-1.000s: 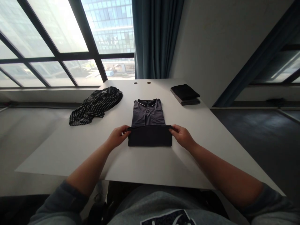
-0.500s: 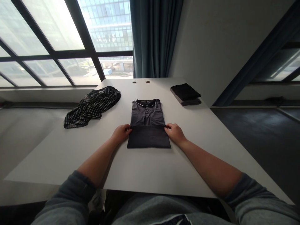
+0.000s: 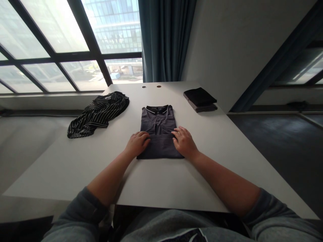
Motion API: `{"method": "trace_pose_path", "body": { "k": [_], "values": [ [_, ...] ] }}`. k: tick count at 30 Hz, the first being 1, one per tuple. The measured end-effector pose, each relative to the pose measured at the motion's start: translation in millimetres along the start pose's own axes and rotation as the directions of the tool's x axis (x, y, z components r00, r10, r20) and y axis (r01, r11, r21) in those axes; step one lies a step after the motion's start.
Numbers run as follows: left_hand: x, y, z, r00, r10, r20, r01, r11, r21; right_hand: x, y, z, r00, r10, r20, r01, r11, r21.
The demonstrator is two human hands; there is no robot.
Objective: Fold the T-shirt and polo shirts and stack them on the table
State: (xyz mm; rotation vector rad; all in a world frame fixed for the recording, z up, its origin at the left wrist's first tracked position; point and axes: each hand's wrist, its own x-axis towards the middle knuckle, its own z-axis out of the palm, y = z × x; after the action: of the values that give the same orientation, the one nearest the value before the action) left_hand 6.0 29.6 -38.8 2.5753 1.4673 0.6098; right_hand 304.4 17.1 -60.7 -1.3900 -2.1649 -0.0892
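A dark grey polo shirt (image 3: 158, 126) lies on the white table in front of me, its black, white-edged collar pointing away and its lower part turned up over the front. My left hand (image 3: 138, 143) rests on the left side of the turned-up hem, fingers stretched out over the cloth. On the opposite side, my right hand (image 3: 184, 141) lies open with its fingertips on the right end of that same fold. Neither hand grips the fabric. Parts of both side edges of the shirt are covered by my hands.
A crumpled black garment with white stripes (image 3: 99, 116) lies on the left of the table (image 3: 161, 181). Folded dark clothes (image 3: 200, 99) are stacked at the right edge. Two round holes sit near the far edge, with a blue curtain (image 3: 165, 40) and windows behind.
Both hands have let go of the shirt's fold edge, which they pinched at its two ends, and have moved inward to lie flat on the folded cloth.
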Motion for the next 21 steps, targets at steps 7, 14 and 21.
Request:
{"method": "trace_pose_path", "body": {
  "k": [7,14,21],
  "values": [
    [-9.1,27.1,40.0,0.983,0.028,0.18,-0.042,0.996,0.073,-5.9,-27.9,20.9,0.959,-0.061,0.276,0.053,0.998,0.037],
    [-16.1,18.0,52.4,0.975,0.025,0.22,-0.049,0.993,0.107,-10.8,-21.4,29.5,0.911,-0.028,0.412,0.026,1.0,0.009],
    [-22.3,24.7,28.4,0.972,0.079,0.223,-0.1,0.991,0.085,-20.2,-25.3,17.1,0.931,-0.112,0.348,0.099,0.994,0.055]
  ]
}}
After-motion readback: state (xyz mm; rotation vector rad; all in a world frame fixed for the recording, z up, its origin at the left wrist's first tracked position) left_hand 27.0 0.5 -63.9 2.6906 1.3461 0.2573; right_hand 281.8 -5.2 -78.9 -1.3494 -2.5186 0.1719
